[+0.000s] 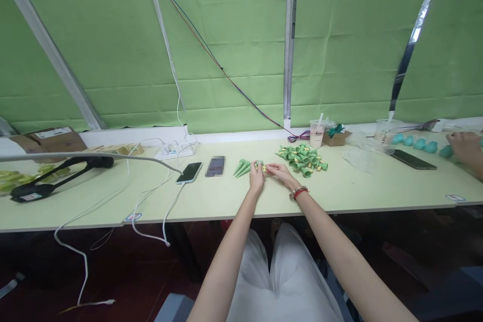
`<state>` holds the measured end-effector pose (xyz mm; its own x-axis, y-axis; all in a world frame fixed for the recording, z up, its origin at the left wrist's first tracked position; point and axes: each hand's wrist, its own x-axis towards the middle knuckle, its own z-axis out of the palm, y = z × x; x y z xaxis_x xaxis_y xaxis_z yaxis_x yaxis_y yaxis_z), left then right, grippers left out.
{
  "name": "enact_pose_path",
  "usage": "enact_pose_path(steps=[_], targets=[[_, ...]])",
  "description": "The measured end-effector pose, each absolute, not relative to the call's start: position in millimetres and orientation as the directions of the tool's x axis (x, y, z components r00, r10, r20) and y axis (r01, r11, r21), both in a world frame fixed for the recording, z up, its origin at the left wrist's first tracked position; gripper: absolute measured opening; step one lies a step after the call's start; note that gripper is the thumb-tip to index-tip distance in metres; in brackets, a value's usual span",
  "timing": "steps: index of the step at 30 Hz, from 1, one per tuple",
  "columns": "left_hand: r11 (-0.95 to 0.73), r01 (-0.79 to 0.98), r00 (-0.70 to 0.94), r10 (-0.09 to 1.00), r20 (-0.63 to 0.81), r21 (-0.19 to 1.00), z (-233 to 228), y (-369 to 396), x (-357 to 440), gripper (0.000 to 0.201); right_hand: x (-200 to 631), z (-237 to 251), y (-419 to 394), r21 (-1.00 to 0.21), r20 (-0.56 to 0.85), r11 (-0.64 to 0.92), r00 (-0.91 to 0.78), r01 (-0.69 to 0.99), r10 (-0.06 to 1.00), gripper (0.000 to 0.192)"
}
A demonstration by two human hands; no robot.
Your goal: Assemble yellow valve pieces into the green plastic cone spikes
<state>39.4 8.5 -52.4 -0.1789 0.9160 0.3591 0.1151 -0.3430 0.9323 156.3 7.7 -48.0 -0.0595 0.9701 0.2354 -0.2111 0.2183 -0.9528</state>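
Above the table's front part, my left hand is closed round a small green cone-shaped piece, mostly hidden by the fingers. My right hand meets it from the right, its fingertips pinched on a small yellow piece at the end of the green one. Whether the two pieces are joined I cannot tell. Just left of my left hand lie several green cones, side by side with their tips towards me. Beyond my right hand is a loose heap of green cones with yellow bits.
Left of the cones are a blurred dark rectangle and a phone with white cables. A drink cup and small cardboard box stand behind the heap. At right are another phone, turquoise pieces and another person's hand.
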Motion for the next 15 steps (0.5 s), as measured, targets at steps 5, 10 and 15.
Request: enact_pose_path(steps=[5, 10, 15], targets=[[-0.309, 0.093, -0.135, 0.938, 0.320, 0.946, -52.3, 8.4, 39.6, 0.038, 156.9, -48.0, 6.8, -0.951, 0.248, 0.231, -0.066, -0.204, 0.966, 0.028], [-0.292, 0.080, -0.129, 0.945, 0.300, 0.953, -52.4, 8.5, 39.4, 0.041, 155.7, -46.0, 5.5, -0.952, 0.249, 0.231, -0.068, -0.199, 0.966, 0.030], [-0.295, 0.063, -0.115, 0.947, 0.300, 0.953, -51.4, 7.2, 39.7, 0.039, 154.7, -44.0, 5.1, -0.955, 0.245, 0.226, -0.082, -0.191, 0.966, 0.026]])
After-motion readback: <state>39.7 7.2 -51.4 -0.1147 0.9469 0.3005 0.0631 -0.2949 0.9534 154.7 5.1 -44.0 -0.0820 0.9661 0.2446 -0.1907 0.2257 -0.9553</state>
